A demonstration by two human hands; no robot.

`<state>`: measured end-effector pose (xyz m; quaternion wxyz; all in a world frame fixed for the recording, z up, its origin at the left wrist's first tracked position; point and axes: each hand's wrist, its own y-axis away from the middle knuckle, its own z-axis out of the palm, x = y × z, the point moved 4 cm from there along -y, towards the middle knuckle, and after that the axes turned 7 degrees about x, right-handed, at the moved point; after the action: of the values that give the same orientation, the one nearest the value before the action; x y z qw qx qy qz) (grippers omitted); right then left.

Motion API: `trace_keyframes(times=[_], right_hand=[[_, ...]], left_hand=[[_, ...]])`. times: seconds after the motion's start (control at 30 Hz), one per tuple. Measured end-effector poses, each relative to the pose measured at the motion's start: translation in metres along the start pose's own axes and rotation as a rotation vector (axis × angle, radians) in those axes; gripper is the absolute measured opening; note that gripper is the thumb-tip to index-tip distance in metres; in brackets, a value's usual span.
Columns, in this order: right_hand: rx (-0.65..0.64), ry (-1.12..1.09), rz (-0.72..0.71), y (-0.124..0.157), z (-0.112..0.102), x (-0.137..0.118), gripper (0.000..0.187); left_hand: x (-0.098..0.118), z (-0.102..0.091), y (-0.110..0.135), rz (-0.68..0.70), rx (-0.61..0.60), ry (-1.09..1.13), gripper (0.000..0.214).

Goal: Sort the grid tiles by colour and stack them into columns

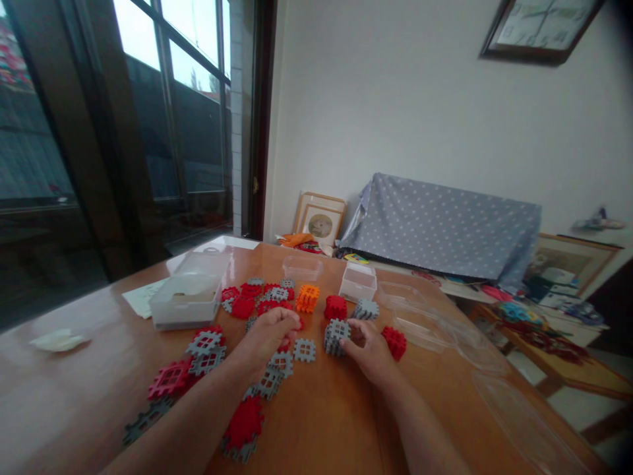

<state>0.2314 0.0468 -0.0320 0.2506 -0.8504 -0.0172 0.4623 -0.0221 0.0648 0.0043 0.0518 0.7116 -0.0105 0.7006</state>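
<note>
My right hand [368, 348] grips a grey cube [337, 336] built from interlocking waffle tiles, resting on the wooden table [321, 422]. My left hand [271, 330] is curled closed just left of it, over loose tiles; a bit of red shows at its fingertips, but what it holds is unclear. Flat grey tiles [304, 349] and red tiles [171, 379] lie scattered under and left of my left forearm. A red cube [335, 307], an orange cube [307, 298], another grey cube [366, 309] and a red one [395, 342] stand nearby.
A translucent lidded box [186, 300] stands at the left, a small white box [358, 282] behind the cubes, and clear plastic lids [425, 323] to the right. A crumpled tissue [57, 340] lies far left. Beyond the table are a covered piece of furniture [440, 224] and windows.
</note>
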Motion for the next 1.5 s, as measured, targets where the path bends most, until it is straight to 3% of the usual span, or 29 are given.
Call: trace_keyframes(times=[0.27,0.5,0.6,0.73,0.93,1.23,1.37,1.5], right_hand=[[-0.032,0.008,0.011,0.001,0.003,0.007,0.047],[0.054,0.018,0.046,0.004,-0.007,0.005,0.05],[0.087,0.012,0.049,0.01,-0.011,-0.003,0.04],[0.023,-0.032,0.026,0.021,-0.008,-0.026,0.027],[-0.109,-0.027,-0.054,0.034,0.006,-0.053,0.02],[-0.168,-0.022,-0.092,0.042,0.015,-0.061,0.015],[-0.204,-0.033,-0.091,0.045,0.02,-0.064,0.014],[-0.184,-0.002,-0.039,0.047,0.021,-0.064,0.02]], left_hand=[[-0.004,-0.001,-0.004,0.103,0.02,-0.145,0.029],[-0.011,0.001,-0.012,0.231,0.041,-0.324,0.014],[-0.017,0.001,-0.014,0.35,0.018,-0.459,0.012],[-0.018,0.002,-0.006,0.512,-0.027,-0.703,0.028],[-0.022,0.011,0.006,0.541,-0.122,-0.879,0.04],[-0.022,0.017,0.006,0.51,-0.143,-0.786,0.062],[-0.022,0.018,0.002,0.497,-0.111,-0.603,0.056],[-0.018,0.021,0.002,0.345,-0.198,-0.364,0.049]])
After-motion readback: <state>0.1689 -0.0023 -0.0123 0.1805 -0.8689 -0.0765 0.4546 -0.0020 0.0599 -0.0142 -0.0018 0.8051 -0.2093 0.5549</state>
